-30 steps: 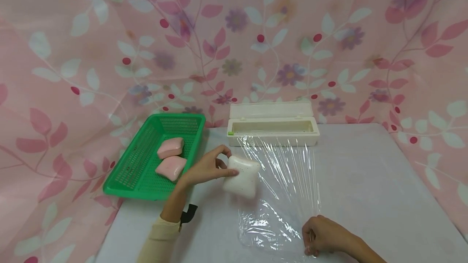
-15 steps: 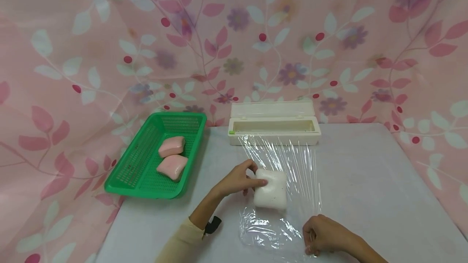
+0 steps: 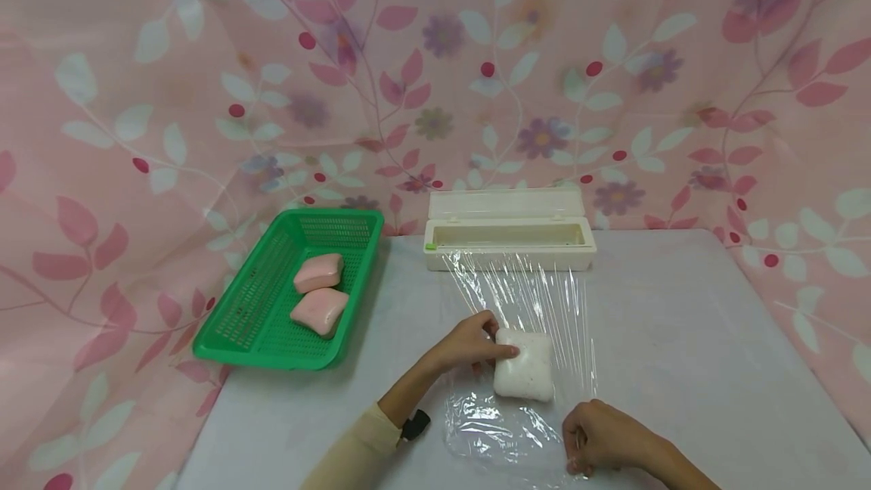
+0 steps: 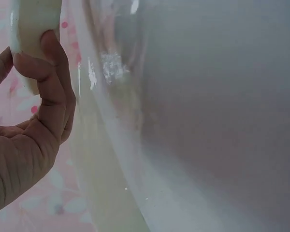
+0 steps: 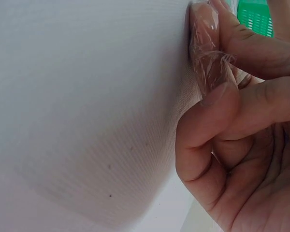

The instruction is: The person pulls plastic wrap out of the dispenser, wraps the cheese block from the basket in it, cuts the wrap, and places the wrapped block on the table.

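My left hand [image 3: 466, 345] pinches a white pillow-shaped bar of soap [image 3: 524, 369] by its left edge. The soap overlaps the middle of a sheet of cling film [image 3: 500, 437] in the head view. Thumb and fingertips grip the soap's lower end [image 4: 36, 24] in the left wrist view. At the sheet's near right corner, my right hand [image 3: 605, 437] pinches the film's edge. Crumpled film [image 5: 205, 53] wraps over a fingertip of that hand in the right wrist view. The sheet runs back to a white cling film dispenser [image 3: 510, 258] with its lid up.
A green plastic basket [image 3: 224, 350] stands on the left of the white table [image 3: 687, 339]. Two pink soap bars [image 3: 320, 311] lie inside it. A floral pink curtain [image 3: 435, 82] hangs right behind the dispenser and around the table.
My left hand has carried the white soap right and toward me, from beside the film's left edge to over its middle. The right hand has stayed at the film's corner.
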Motion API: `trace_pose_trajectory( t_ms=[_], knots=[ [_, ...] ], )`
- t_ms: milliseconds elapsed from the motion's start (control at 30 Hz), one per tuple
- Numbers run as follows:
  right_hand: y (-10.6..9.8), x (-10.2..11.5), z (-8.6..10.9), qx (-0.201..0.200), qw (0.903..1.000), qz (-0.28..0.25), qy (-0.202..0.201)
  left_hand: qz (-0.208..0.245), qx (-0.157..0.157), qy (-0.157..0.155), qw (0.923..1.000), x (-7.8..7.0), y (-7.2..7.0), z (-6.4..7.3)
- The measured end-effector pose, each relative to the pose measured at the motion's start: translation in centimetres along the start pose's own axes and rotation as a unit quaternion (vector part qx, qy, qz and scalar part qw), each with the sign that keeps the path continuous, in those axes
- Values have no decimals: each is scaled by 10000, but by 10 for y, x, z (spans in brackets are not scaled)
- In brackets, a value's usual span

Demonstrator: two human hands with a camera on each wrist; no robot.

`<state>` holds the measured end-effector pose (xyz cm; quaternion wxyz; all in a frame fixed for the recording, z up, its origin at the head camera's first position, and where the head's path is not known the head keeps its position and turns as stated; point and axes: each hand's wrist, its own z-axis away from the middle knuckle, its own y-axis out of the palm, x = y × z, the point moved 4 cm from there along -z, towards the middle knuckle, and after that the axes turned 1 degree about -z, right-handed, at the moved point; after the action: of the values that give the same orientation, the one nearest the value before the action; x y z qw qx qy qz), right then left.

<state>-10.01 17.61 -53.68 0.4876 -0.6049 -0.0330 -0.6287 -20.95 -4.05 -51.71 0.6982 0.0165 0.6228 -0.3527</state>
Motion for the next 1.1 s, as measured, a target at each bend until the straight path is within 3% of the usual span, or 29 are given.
trace_pose_trajectory(
  t_ms=[267, 533, 667, 800, 900, 1000, 1100],
  knots=[
    [0, -1, 0, -36, 10000, 70, 14, -268, 16, -199, 9994, 9, 6, -4],
    [0, 0, 0, -46, 10000, 55, -67, -932, -153, -388, 9948, 8, 9, -4],
    [1, 0, 0, -46, 9998, 153, -98, -1712, -489, -253, 9837, -1, 3, 4],
    [1, 1, 0, -35, 9998, 148, -127, -2308, -757, -105, 9700, -10, -6, 22],
    [0, 3, 0, -15, 9998, 101, -175, -2559, -403, 291, 9654, -14, -10, 39],
    [0, 5, -1, 24, 9996, 123, -240, -2758, 332, 984, 9556, -14, -11, 58],
    [0, 6, -2, 40, 9995, 178, -246, -2974, 1054, 1646, 9345, -9, -9, 78]
  ],
)
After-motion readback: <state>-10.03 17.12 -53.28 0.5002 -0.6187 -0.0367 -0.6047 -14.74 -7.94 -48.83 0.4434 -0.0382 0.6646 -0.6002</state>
